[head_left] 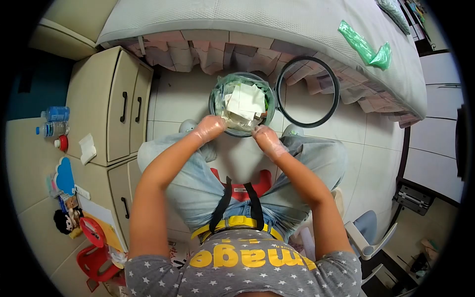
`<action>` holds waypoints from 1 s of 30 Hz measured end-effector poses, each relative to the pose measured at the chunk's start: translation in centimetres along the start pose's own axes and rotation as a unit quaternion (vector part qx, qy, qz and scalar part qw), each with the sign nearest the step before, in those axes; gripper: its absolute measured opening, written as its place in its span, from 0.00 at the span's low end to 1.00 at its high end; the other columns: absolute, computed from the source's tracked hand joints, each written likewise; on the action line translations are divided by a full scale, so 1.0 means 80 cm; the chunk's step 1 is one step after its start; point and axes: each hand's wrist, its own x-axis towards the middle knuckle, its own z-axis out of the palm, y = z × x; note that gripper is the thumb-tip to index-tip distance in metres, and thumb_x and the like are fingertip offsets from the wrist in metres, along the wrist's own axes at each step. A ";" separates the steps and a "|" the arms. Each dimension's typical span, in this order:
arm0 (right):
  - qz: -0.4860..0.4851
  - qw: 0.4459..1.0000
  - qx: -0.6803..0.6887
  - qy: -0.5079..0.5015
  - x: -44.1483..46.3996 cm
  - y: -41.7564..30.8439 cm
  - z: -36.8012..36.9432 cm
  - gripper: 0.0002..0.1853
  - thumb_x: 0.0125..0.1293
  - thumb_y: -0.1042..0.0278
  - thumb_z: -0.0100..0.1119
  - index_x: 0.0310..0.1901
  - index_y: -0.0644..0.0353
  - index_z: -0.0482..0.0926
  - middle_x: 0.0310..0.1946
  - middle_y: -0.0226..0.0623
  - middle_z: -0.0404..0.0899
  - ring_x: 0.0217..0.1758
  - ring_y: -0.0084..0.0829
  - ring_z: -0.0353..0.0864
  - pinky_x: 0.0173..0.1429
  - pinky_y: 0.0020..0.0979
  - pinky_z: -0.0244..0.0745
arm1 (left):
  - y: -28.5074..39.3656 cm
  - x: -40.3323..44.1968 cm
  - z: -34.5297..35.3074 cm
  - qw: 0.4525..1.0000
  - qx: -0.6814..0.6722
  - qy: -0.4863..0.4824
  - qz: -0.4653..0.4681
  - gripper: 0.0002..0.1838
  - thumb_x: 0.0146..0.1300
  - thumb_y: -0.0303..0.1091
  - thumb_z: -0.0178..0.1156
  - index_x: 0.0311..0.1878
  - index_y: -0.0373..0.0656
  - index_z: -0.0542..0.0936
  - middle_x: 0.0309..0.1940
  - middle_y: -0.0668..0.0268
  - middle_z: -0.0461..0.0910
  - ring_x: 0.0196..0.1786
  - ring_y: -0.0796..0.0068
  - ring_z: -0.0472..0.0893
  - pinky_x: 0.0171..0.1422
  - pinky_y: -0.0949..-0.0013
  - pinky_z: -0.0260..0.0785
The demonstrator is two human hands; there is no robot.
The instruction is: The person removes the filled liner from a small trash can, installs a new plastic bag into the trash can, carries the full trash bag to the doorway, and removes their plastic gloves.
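White tiles (174,94) flank hands (213,127) (267,138) pinching the liner's edge (241,123).

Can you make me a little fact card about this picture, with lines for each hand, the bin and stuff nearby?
Left hand: in a clear glove, pinching the bin bag
Right hand: gloved too, pinching the same bag
Bin: papers inside
Right of bin: dark ring
On bed: green plastic

What lies under the paper (246,100) in the bin (240,133) is hidden. The bed (267,15) is cut off at the top.
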 end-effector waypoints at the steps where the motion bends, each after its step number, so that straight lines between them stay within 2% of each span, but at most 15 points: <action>1: 0.009 1.000 0.017 -0.002 -0.002 -0.001 0.000 0.05 0.48 0.75 0.47 0.28 0.60 0.73 0.28 0.38 0.74 0.37 0.37 0.75 0.37 0.33 0.73 | 0.005 -0.001 -0.004 1.000 0.000 -0.001 0.001 0.04 0.47 0.28 0.49 0.25 0.42 0.74 0.28 0.56 0.76 0.29 0.55 0.77 0.33 0.60 0.71; 3: 0.020 0.999 0.037 -0.008 -0.008 -0.006 -0.002 0.05 0.47 0.76 0.48 0.28 0.60 0.73 0.28 0.39 0.74 0.37 0.37 0.75 0.39 0.33 0.73 | 0.019 -0.005 -0.008 0.994 0.077 -0.069 0.017 0.05 0.44 0.23 0.51 0.25 0.40 0.76 0.26 0.57 0.78 0.30 0.58 0.79 0.34 0.62 0.73; 7: 0.016 0.998 0.044 0.041 0.001 -0.008 -0.019 0.05 0.47 0.76 0.48 0.25 0.63 0.74 0.27 0.44 0.75 0.33 0.39 0.76 0.39 0.34 0.72 | 0.019 0.003 -0.011 0.997 0.073 -0.009 -0.005 0.06 0.45 0.23 0.50 0.26 0.39 0.77 0.28 0.57 0.78 0.32 0.58 0.79 0.34 0.62 0.73; 9: 0.021 0.996 0.059 0.057 -0.007 -0.008 -0.016 0.05 0.47 0.76 0.48 0.25 0.63 0.74 0.27 0.44 0.75 0.33 0.40 0.76 0.39 0.34 0.72 | 0.020 0.003 -0.007 0.987 0.086 -0.130 -0.047 0.07 0.44 0.23 0.51 0.27 0.39 0.77 0.30 0.57 0.79 0.33 0.59 0.79 0.34 0.62 0.73; 12: -0.006 0.999 0.037 0.035 -0.003 -0.002 -0.007 0.06 0.47 0.75 0.48 0.25 0.63 0.75 0.26 0.44 0.75 0.33 0.39 0.76 0.37 0.33 0.72 | 0.011 -0.002 -0.008 0.997 0.066 -0.019 -0.035 0.08 0.43 0.23 0.52 0.28 0.40 0.78 0.30 0.57 0.79 0.33 0.59 0.79 0.34 0.62 0.72; 14: 0.012 1.000 0.009 -0.021 -0.006 -0.012 -0.012 0.06 0.45 0.75 0.48 0.25 0.62 0.75 0.26 0.43 0.75 0.33 0.38 0.76 0.37 0.33 0.72 | 0.014 -0.002 -0.008 0.995 0.074 -0.053 -0.036 0.07 0.43 0.23 0.52 0.28 0.40 0.78 0.29 0.57 0.79 0.33 0.58 0.79 0.34 0.61 0.72; 16: 0.004 0.999 0.027 0.025 -0.008 -0.018 -0.031 0.05 0.45 0.75 0.48 0.24 0.62 0.75 0.26 0.42 0.75 0.32 0.38 0.76 0.37 0.32 0.72 | 0.017 -0.001 -0.015 0.992 0.088 -0.084 -0.035 0.07 0.43 0.24 0.52 0.27 0.40 0.78 0.29 0.56 0.78 0.32 0.58 0.79 0.34 0.61 0.72; 18: -0.004 0.996 0.047 0.071 -0.005 -0.020 -0.034 0.05 0.44 0.75 0.48 0.24 0.62 0.75 0.25 0.41 0.75 0.32 0.37 0.76 0.37 0.32 0.72 | 0.031 -0.008 -0.024 0.995 0.066 -0.053 -0.044 0.06 0.47 0.27 0.50 0.24 0.42 0.76 0.26 0.55 0.77 0.32 0.57 0.78 0.34 0.60 0.71; 21: -0.010 1.000 -0.018 0.016 -0.009 -0.015 -0.016 0.05 0.45 0.75 0.48 0.23 0.61 0.74 0.25 0.41 0.75 0.31 0.36 0.77 0.37 0.32 0.72 | 0.016 -0.009 -0.009 0.997 0.069 0.005 -0.026 0.06 0.46 0.27 0.50 0.25 0.42 0.77 0.26 0.56 0.78 0.32 0.57 0.78 0.35 0.60 0.71; 23: 0.043 0.999 0.016 -0.001 -0.008 -0.011 -0.014 0.05 0.46 0.76 0.49 0.28 0.61 0.72 0.26 0.42 0.74 0.34 0.40 0.76 0.39 0.36 0.72 | 0.009 -0.006 -0.010 0.994 0.107 -0.012 -0.022 0.06 0.46 0.28 0.51 0.24 0.42 0.77 0.26 0.58 0.78 0.32 0.56 0.78 0.35 0.61 0.71; 25: 0.029 0.999 -0.027 0.024 -0.010 -0.019 -0.011 0.04 0.46 0.75 0.48 0.24 0.60 0.74 0.24 0.40 0.76 0.29 0.35 0.77 0.35 0.32 0.72 | 0.020 -0.016 -0.007 0.977 0.091 -0.177 -0.078 0.06 0.48 0.30 0.51 0.28 0.41 0.77 0.32 0.56 0.78 0.36 0.56 0.77 0.39 0.60 0.71; 26: 0.018 0.999 -0.026 0.002 -0.009 -0.021 -0.011 0.04 0.46 0.75 0.48 0.24 0.59 0.73 0.24 0.39 0.76 0.29 0.35 0.77 0.34 0.32 0.73 | 0.028 -0.021 -0.016 0.977 0.089 -0.176 -0.081 0.06 0.48 0.30 0.51 0.28 0.41 0.77 0.32 0.56 0.78 0.36 0.56 0.77 0.39 0.60 0.71; 28: 0.008 0.999 -0.027 -0.020 -0.007 -0.021 -0.011 0.04 0.47 0.75 0.48 0.25 0.59 0.73 0.24 0.38 0.76 0.29 0.35 0.78 0.33 0.32 0.73 | 0.047 -0.025 -0.043 0.987 -0.067 0.058 -0.135 0.11 0.50 0.31 0.51 0.36 0.36 0.75 0.36 0.51 0.76 0.42 0.57 0.76 0.44 0.58 0.69; 29: 0.011 0.999 -0.028 -0.010 -0.004 -0.020 -0.012 0.04 0.48 0.75 0.48 0.25 0.58 0.73 0.24 0.38 0.76 0.29 0.35 0.78 0.33 0.32 0.73 | 0.049 -0.020 -0.051 0.987 -0.067 0.059 -0.136 0.11 0.50 0.31 0.51 0.36 0.36 0.75 0.36 0.51 0.76 0.42 0.57 0.76 0.44 0.58 0.69; 30: 0.014 0.999 -0.030 0.001 -0.002 -0.019 -0.013 0.04 0.48 0.75 0.48 0.26 0.58 0.73 0.24 0.38 0.76 0.29 0.35 0.78 0.33 0.32 0.73 | 0.049 -0.015 -0.057 0.950 -0.094 0.072 -0.288 0.16 0.52 0.37 0.51 0.41 0.36 0.72 0.40 0.50 0.74 0.44 0.55 0.75 0.47 0.57 0.67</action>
